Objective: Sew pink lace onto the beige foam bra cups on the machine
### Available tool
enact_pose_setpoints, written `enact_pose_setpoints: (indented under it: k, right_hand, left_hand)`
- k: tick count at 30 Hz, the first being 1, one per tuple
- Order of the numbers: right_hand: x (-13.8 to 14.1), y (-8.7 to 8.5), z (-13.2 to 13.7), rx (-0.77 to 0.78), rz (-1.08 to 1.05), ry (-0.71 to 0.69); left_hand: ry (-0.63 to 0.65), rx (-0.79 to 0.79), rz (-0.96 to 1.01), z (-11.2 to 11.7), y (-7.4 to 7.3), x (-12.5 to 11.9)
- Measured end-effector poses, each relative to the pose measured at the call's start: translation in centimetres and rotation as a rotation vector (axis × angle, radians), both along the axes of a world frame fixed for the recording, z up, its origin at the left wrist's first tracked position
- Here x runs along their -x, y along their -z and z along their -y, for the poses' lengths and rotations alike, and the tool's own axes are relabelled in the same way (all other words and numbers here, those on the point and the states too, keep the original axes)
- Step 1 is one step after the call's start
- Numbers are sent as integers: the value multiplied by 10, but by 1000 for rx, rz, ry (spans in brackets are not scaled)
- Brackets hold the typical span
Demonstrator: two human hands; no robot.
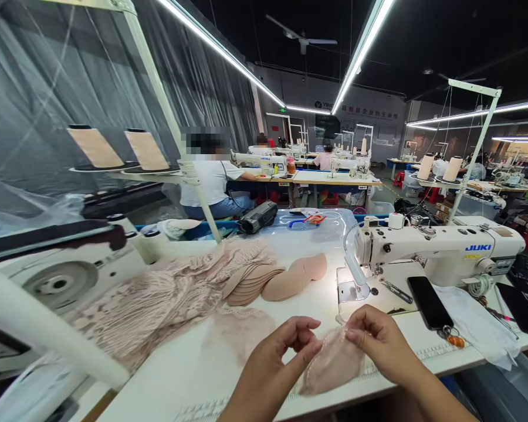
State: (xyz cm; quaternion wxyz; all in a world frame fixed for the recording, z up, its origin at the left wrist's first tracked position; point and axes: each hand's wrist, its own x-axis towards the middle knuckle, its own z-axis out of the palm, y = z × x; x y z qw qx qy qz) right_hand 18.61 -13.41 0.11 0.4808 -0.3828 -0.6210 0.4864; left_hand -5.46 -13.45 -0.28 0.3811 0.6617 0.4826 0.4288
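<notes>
A small piece of sheer beige fabric with a lacy edge hangs above the front of the table. My right hand pinches its top edge between thumb and forefinger. At its left edge is my left hand, thumb and middle fingertips closed on the fabric, forefinger lifted. Another sheer lace-edged piece lies flat to the left of my hands. Behind it rests a fanned stack of beige bra cup pads. The white sewing machine stands just beyond my right hand, its needle area lit.
A heap of beige lace fabric covers the left of the table. Thread snips, a black phone and white cloth lie at right. A thread stand post rises at left. A person in white sits ahead.
</notes>
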Motion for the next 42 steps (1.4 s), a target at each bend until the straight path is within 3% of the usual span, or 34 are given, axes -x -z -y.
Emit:
enact_pose_setpoints:
  k: [5,12,27,34,38,42]
  right_hand:
    - [2,3,3,-23,9,23]
    - [2,-1,9,-275,70,128]
    - [5,-3,17,-199,116,130]
    - [8,-13,21,-305,250,137]
    - [7,-21,24,-397,282,15]
    - [0,-24,23,-401,325,76]
  left_hand:
    - [-28,-42,-30,4,-4,-2]
    - [-84,-137,-87,10,-11,-4]
    - [-29,-117,-75,13,-19,-8]
    - [54,-226,-118,17,-31,-16]
    - [227,-99,-77,19,-38,-28]
    - [337,106,-51,13,-37,-34]
